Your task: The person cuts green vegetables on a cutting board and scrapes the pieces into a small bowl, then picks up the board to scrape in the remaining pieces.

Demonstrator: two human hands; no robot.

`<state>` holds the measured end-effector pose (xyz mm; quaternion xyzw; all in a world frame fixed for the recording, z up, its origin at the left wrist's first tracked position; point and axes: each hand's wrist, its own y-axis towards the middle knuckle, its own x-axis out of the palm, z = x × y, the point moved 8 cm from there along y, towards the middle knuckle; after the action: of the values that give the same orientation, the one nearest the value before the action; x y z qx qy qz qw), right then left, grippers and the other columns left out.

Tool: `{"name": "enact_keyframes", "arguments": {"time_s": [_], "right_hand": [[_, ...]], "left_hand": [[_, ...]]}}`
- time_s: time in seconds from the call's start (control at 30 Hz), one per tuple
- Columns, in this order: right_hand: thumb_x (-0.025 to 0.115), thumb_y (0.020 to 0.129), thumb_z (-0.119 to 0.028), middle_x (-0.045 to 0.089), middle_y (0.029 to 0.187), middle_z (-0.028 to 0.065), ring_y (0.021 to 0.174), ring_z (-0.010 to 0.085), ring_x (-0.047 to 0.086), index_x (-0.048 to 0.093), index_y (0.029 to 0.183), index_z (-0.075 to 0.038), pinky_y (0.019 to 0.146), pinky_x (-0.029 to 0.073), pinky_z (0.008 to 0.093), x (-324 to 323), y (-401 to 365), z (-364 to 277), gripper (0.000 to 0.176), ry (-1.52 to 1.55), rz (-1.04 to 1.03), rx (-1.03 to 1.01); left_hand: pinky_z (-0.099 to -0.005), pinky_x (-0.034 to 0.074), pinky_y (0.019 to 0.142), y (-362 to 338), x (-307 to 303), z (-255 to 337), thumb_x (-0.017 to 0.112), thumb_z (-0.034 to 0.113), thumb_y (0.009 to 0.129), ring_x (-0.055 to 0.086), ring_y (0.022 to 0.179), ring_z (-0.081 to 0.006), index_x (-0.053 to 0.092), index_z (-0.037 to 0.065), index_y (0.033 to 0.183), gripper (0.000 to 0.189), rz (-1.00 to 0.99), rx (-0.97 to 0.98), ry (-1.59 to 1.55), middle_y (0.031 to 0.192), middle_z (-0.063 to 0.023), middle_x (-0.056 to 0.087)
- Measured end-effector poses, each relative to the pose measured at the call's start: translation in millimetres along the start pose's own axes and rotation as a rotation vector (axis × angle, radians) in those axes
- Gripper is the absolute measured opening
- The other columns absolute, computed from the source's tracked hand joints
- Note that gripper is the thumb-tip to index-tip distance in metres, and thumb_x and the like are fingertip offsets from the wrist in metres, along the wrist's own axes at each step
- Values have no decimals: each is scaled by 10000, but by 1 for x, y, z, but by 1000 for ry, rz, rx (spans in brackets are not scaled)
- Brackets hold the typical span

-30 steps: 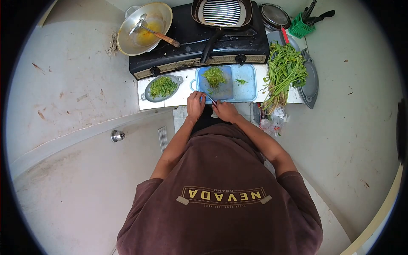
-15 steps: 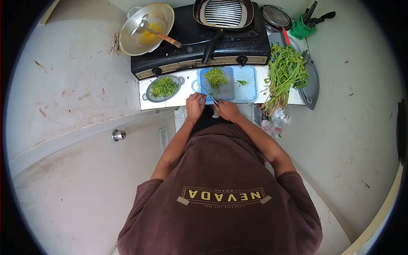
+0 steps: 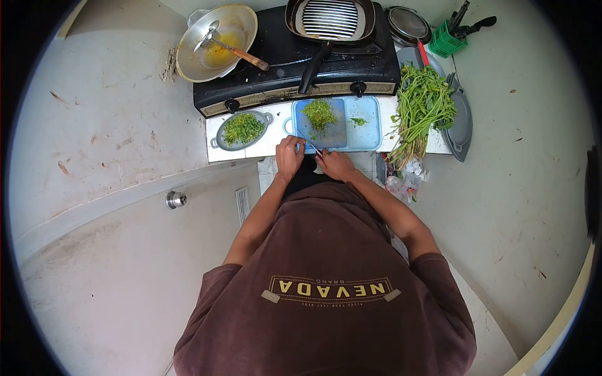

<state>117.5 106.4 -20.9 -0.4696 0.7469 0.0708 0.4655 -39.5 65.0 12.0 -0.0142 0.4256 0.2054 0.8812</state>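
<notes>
My right hand [image 3: 337,164] is wrapped round the handle of a knife [image 3: 313,146], whose thin blade slants up and left over the near edge of the blue cutting board [image 3: 332,139]. Beside the blade, my left hand [image 3: 290,156] has its fingers bent and drawn together at the board's near left corner. Whatever may be between those fingers is too small to make out. A heap of chopped greens [image 3: 318,114] lies on the board beyond both hands. The board rests on a light blue tray [image 3: 370,135], where a small leafy sprig [image 3: 359,121] lies at the right.
Left of the tray, a grey oval dish [image 3: 268,118] holds more chopped greens. Long-stemmed leafy greens [image 3: 423,106] are piled at the right. Behind is a black stove [image 3: 269,78] with a wok [image 3: 188,53] and a grill pan [image 3: 316,59]. A green basket [image 3: 444,41] holds knives.
</notes>
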Motion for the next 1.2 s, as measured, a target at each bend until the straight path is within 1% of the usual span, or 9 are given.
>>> {"name": "enact_keyframes", "arguments": {"time_s": [0.23, 0.33, 0.43, 0.6, 0.7, 0.83, 0.93, 1.13, 1.2], "right_hand": [[534, 1029, -353, 733, 849, 256, 812, 431, 738, 642, 1015, 43, 759, 590, 539, 2, 11, -3, 411, -40, 28, 11], [542, 1024, -344, 736, 854, 254, 819, 427, 740, 635, 1019, 43, 758, 591, 535, 0, 14, -4, 398, -58, 24, 4], [541, 1025, -341, 737, 853, 252, 818, 426, 741, 630, 1027, 40, 752, 592, 533, -2, 9, 0, 392, -62, 26, 7], [503, 1045, -397, 722, 802, 250, 765, 440, 724, 651, 1096, 49, 710, 578, 552, -4, 4, 7, 474, -18, 26, 30], [516, 1040, -340, 733, 830, 250, 794, 429, 738, 634, 1070, 63, 722, 592, 541, -4, 3, 4, 421, -54, -14, 26], [519, 1039, -354, 729, 813, 254, 788, 429, 737, 644, 1071, 64, 720, 593, 538, -8, -3, -1, 438, -41, -2, 3], [527, 1035, -361, 728, 815, 257, 787, 429, 737, 646, 1051, 58, 717, 593, 536, -9, -6, -3, 437, -34, -4, -6], [546, 1022, -350, 729, 823, 254, 793, 425, 738, 641, 1031, 59, 719, 592, 528, -4, 0, -5, 420, -39, 28, -12], [551, 1018, -341, 730, 823, 250, 794, 424, 739, 640, 1029, 59, 723, 593, 525, -1, 5, -5, 411, -46, 30, 2]], "left_hand": [[-448, 538, 797, -1, 2, -3, 743, 67, 854, 684, 871, -333, 748, 37, 902, 57, -8, -14, 1, 931, -117, 729], [-427, 544, 765, -3, 1, -5, 750, 71, 853, 687, 832, -309, 750, 34, 912, 70, 29, -66, -34, 918, -118, 725], [-404, 549, 731, -5, 3, -13, 755, 80, 859, 687, 781, -281, 751, 29, 922, 81, 27, -218, -131, 904, -121, 720], [-395, 551, 710, -5, 4, -13, 753, 84, 871, 684, 746, -269, 748, 23, 919, 78, 37, -186, -117, 894, -117, 718], [-405, 550, 721, -4, 2, -7, 740, 77, 877, 687, 763, -280, 747, 27, 909, 60, 11, -125, -62, 885, -112, 714], [-426, 546, 753, -3, 2, -2, 726, 75, 880, 691, 811, -302, 744, 25, 892, 54, 9, -31, 8, 879, -111, 709], [-445, 538, 766, -5, 4, -3, 724, 84, 880, 692, 840, -319, 739, 18, 892, 69, -12, -54, 8, 888, -114, 708], [-448, 502, 785, -5, 7, -6, 720, 103, 893, 682, 885, -310, 740, 41, 931, 76, -39, -42, 8, 921, -100, 699], [-443, 484, 801, -6, 4, 2, 720, 113, 901, 678, 895, -295, 744, 55, 941, 75, -44, 41, 116, 932, -88, 698]]}}
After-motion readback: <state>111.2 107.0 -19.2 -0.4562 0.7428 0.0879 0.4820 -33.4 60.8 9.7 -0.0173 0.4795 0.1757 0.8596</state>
